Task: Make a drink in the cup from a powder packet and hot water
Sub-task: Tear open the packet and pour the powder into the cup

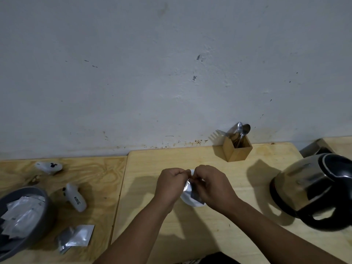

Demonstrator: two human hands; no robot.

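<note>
We hold a small silver powder packet with both hands over the white cup. Our left hand pinches the top of the packet with curled fingers, and our right hand pinches it just beside, so the two hands almost touch. The cup sits on the light wooden table, right under our hands, and we can only see part of it. To the right stands a shiny kettle with a black handle. At the back, by the wall, a small wooden box holds spoons and a fork. On the left table a grey bowl is full of more silver packets. One loose packet lies near the bowl. Two white controllers lie there too.
</note>
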